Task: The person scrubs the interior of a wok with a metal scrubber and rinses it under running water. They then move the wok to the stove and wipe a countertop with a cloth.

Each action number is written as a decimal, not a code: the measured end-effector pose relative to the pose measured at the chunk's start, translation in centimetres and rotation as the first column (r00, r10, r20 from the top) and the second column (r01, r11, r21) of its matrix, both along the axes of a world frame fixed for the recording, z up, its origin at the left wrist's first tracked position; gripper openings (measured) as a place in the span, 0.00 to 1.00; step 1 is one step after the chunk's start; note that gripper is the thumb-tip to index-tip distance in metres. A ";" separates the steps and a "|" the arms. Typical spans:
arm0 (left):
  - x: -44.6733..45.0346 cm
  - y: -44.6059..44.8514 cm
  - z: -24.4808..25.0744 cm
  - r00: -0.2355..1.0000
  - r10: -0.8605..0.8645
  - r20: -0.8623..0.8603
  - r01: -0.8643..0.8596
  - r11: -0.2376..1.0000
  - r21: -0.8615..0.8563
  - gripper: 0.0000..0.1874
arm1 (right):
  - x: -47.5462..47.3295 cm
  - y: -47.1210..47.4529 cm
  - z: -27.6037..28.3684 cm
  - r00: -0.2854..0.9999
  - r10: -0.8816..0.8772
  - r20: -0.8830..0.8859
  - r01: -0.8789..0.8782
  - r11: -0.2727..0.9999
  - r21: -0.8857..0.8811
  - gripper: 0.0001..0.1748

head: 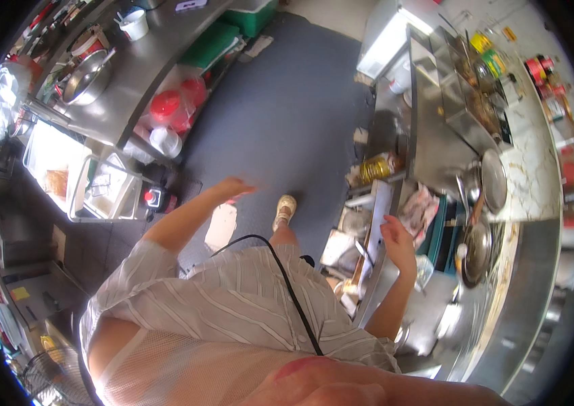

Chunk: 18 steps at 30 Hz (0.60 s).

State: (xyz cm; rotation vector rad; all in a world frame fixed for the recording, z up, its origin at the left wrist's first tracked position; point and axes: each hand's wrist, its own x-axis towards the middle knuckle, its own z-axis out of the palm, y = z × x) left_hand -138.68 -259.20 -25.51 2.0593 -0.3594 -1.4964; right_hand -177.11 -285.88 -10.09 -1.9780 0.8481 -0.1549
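Note:
My left hand [235,188] hangs over the grey floor mat [287,101] with nothing in it; its fingers are blurred. My right hand [397,238] is beside the steel counter on the right, fingers apart and holding nothing. Nearest to it lies a crumpled pink and white cloth or bag [420,208], next to dark green trays [436,228]. Beyond these, pans [477,254] with handles stand near the counter's back, and a round metal lid or pan [494,180] leans there. One foot in a light shoe [285,209] is on the mat.
A steel table [134,76] on the left bears a metal bowl [86,83] and a white tub [134,25]. Below are red-lidded containers [166,104]. White bins [109,188] and a dark bottle [161,199] stand near my left arm. An oil bottle [375,168] is low on the right.

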 end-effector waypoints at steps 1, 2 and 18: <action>2.4 1.7 -1.6 0.989 0.147 -0.023 -0.148 0.988 -0.039 0.18 | 2.4 -2.6 0.4 0.993 0.046 0.109 -0.040 0.998 -0.055 0.18; 3.7 3.0 -2.9 0.940 0.238 0.244 -0.244 0.970 -0.004 0.21 | 4.8 -5.3 0.6 0.956 0.072 0.285 -0.098 0.992 0.077 0.17; 17.1 14.1 -14.3 -0.073 0.975 0.209 -0.889 -0.158 0.429 0.14 | 62.5 -33.4 -11.4 0.932 0.342 -0.125 -0.363 0.863 -0.350 0.20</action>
